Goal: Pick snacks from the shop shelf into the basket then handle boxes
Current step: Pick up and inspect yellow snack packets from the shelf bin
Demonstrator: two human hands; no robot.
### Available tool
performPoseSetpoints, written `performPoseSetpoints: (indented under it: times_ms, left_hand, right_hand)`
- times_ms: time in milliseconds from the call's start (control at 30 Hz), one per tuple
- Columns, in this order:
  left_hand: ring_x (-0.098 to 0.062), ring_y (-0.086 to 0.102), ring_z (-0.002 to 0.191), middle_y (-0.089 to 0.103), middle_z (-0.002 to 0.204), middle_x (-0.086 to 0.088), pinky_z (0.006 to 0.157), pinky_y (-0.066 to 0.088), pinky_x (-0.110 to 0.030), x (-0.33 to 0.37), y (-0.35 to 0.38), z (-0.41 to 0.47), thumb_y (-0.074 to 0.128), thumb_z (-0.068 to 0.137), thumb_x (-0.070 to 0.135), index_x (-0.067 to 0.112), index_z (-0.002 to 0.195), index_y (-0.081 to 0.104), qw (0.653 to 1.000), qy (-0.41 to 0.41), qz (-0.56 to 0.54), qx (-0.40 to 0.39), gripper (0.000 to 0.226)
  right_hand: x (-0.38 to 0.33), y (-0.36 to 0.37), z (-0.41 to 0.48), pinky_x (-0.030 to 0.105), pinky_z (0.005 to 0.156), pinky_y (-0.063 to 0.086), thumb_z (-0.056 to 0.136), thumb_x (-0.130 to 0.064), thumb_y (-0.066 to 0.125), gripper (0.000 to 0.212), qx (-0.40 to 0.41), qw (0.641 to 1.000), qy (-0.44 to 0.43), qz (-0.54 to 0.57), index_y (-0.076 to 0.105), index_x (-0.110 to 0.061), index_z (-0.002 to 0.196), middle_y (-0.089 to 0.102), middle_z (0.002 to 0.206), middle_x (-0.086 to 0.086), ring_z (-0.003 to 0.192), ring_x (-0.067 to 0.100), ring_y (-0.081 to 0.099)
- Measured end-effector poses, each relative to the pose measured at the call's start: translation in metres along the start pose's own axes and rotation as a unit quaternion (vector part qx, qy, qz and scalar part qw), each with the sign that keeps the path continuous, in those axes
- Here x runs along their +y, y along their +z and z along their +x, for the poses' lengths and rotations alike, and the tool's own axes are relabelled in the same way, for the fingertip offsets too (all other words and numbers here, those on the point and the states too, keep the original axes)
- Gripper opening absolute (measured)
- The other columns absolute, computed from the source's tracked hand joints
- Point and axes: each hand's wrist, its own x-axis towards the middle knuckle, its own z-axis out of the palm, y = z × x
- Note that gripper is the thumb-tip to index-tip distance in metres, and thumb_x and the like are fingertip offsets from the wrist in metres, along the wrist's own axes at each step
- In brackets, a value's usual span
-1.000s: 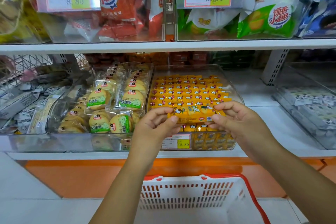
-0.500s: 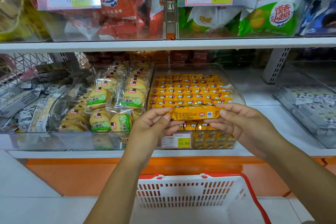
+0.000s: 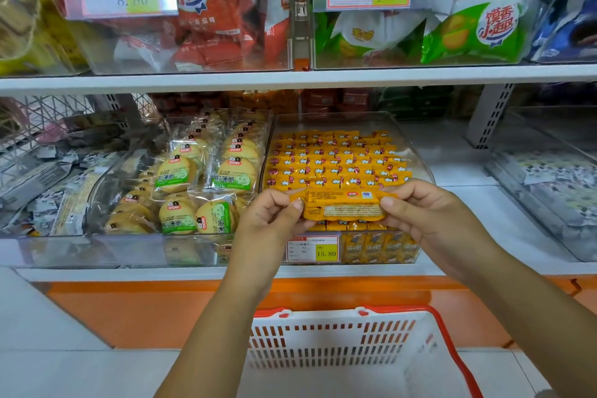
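Pinched at both ends and held level: yellow packet (image 3: pixel 344 205), text side toward the camera, a pale wafer visible through its lower window. Left end between thumb and curled fingers of left hand (image 3: pixel 271 223); right end between thumb and curled fingers of right hand (image 3: pixel 426 216). Hangs in the air just over the front of the clear bin (image 3: pixel 342 115) filled with rows of like yellow packets, above the price tag (image 3: pixel 312 248) marked 15.80. Just beside that bin, to its left, round biscuit packs (image 3: pixel 206 178) with green labels in a second clear bin. Above, on the upper shelf (image 3: pixel 290 79), red bags (image 3: pixel 213 10) and green bags (image 3: pixel 475 32), each behind an 8.80 tag. Below the hands, before the orange base (image 3: pixel 145 310), white basket (image 3: pixel 339 342) with red rim, well apart from the packet.
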Motion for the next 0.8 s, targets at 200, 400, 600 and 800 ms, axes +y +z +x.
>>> performPoseSetpoints:
  times_ms: [200, 400, 600, 800]
  left_hand:
    - [-0.016, 0.073, 0.077, 0.071, 0.094, -0.01, 0.077, 0.061, -0.038, 0.002, 0.004, -0.001, 0.056, 0.098, 0.007, 0.006, 0.097, 0.058, 0.999, 0.01, -0.006, 0.031, 0.003]
    - [-0.016, 0.07, 0.083, 0.074, 0.102, -0.003, 0.066, 0.059, -0.029, 0.002, 0.007, -0.004, 0.065, 0.092, 0.01, 0.021, 0.099, 0.068, 0.997, 0.03, -0.014, 0.072, 0.014]
    - [-0.015, 0.075, 0.085, 0.077, 0.094, 0.008, 0.073, 0.061, -0.026, 0.003, 0.007, -0.006, 0.067, 0.09, 0.013, 0.026, 0.103, 0.072, 0.999, 0.013, 0.024, 0.041, 0.02]
    - [-0.024, 0.074, 0.092, 0.076, 0.102, -0.007, 0.077, 0.06, -0.027, 0.002, 0.002, -0.003, 0.066, 0.088, 0.002, 0.018, 0.103, 0.074, 0.999, -0.026, -0.025, 0.028, 0.023]
  right_hand:
    - [0.0, 0.008, -0.002, 0.032, 0.083, 0.06, 0.094, -0.009, 0.057, 0.01, 0.019, 0.999, 0.028, -0.036, 0.063, -0.001, 0.096, 0.076, 0.099, 0.008, 0.095, 0.026, 0.073]
    - [0.0, 0.012, -0.003, 0.045, 0.083, 0.055, 0.093, -0.012, 0.061, 0.009, 0.064, 0.997, -0.007, -0.034, 0.06, -0.015, 0.101, 0.075, 0.1, 0.012, 0.083, 0.037, 0.073]
    - [-0.001, 0.011, -0.004, 0.039, 0.085, 0.055, 0.071, -0.026, 0.07, 0.039, 0.037, 0.999, 0.0, -0.032, 0.064, -0.01, 0.106, 0.075, 0.097, 0.01, 0.089, 0.03, 0.074]
    - [-0.001, 0.007, -0.003, 0.031, 0.08, 0.059, 0.071, -0.017, 0.069, 0.034, 0.03, 1.0, -0.004, 0.004, 0.066, -0.008, 0.104, 0.075, 0.091, 0.014, 0.089, 0.031, 0.074]
